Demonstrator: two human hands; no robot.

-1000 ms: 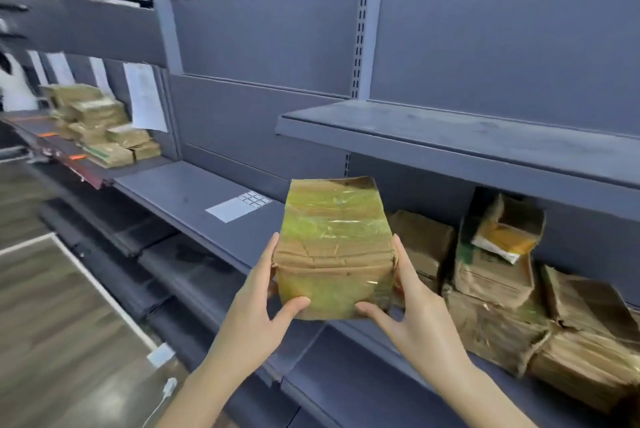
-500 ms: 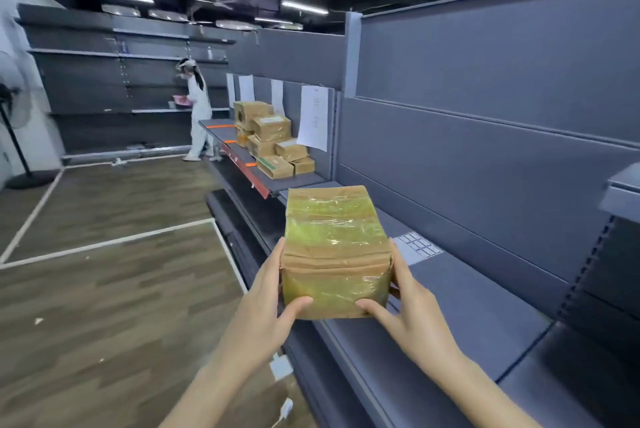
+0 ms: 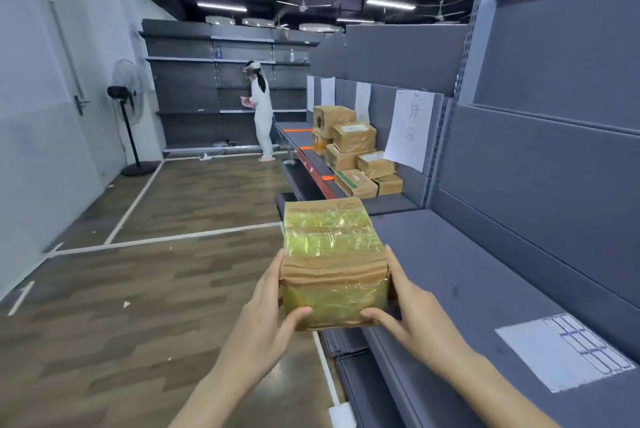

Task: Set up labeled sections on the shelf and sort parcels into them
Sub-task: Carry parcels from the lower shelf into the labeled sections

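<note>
While facing down the aisle, holds a tape-wrapped parcel (image 3: pixel 332 265) in the air near the front edge of the grey shelf (image 3: pixel 467 272). Clamps it between left hand (image 3: pixel 266 317) and right hand (image 3: pixel 412 317), with thumbs pressed onto the near face and fingers laid together along its sides. Shows stacked parcels (image 3: pixel 353 150) farther along, beside a paper label (image 3: pixel 412 130).

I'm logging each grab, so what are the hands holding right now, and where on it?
Both hands hold one taped cardboard parcel. The left hand grips its left side, the right hand its right side, thumbs on the near face.
</note>
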